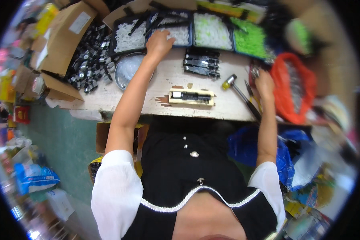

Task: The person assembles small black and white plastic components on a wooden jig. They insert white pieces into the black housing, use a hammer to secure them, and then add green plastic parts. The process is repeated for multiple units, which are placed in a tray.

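My left hand reaches over a dark tray of small pale parts, with black strips lying across its top. Its thumb and bent fingers are apart, and no held thing shows. At the right of the bench my right hand has its fingers curled at small metal pieces; whatever they pinch is too small to make out. Between the hands a cream holder carries a black elongated part with a shiny left end. Behind it lies a stack of several black parts.
A hammer lies beside my right hand, near a red bag. A round metal bowl sits under my left forearm. Black pieces pile up by a cardboard box. Trays of white parts and green parts line the back.
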`<state>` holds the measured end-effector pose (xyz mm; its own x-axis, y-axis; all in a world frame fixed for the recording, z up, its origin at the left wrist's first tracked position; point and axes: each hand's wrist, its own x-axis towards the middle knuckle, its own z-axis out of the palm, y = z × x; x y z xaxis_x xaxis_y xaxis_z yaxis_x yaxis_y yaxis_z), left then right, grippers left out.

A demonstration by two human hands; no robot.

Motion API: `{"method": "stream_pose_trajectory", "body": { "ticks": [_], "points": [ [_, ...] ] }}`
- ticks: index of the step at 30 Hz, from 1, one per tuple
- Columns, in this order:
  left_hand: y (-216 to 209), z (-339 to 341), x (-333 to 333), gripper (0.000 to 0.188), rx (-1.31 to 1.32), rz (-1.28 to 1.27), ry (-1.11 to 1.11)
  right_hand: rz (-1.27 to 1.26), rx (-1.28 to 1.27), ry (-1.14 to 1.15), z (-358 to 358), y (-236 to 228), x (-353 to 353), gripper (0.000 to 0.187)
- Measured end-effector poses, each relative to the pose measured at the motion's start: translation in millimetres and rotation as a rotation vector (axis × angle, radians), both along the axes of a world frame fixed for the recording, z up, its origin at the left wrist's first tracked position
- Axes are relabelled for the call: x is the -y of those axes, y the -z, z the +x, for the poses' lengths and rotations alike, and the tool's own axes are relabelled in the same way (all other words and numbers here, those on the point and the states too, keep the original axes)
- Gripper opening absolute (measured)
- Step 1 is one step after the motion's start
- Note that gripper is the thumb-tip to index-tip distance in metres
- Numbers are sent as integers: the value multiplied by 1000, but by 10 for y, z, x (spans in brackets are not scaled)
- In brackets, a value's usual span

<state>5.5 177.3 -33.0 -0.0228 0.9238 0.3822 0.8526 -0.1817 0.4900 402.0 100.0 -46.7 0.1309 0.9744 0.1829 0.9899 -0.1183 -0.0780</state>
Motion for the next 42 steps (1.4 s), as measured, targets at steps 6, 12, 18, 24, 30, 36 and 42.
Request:
{"method": "stream_pose_trajectory", "body": {
  "ticks": [6,12,18,24,30,36,42],
  "points": [
    [-272,99,-249,33,-230,-296,1,-93,41,56,2,44,-98,20],
    [-198,-81,-383,29,-214,-351,71,53,-96,-17,59,-31,-21,19],
    [-330,106,-342,28,-306,-412,-5,96,-147,-78,134,3,30,20],
    [-191,-12,-469,21,-247,-250,-62,152,-404,-86,152,-17,96,18],
    [-371,-149,-439,16,561,-137,73,183,-488,-60,111,-55,133,17],
    [-509,-147,164,20,1323,-354,339,146,-847,-31,-241,-267,249,13],
    [-279,167,1004,18,1592,-528,468,27,-1203,-359,-1077,-553,501,9]
  ]
}}
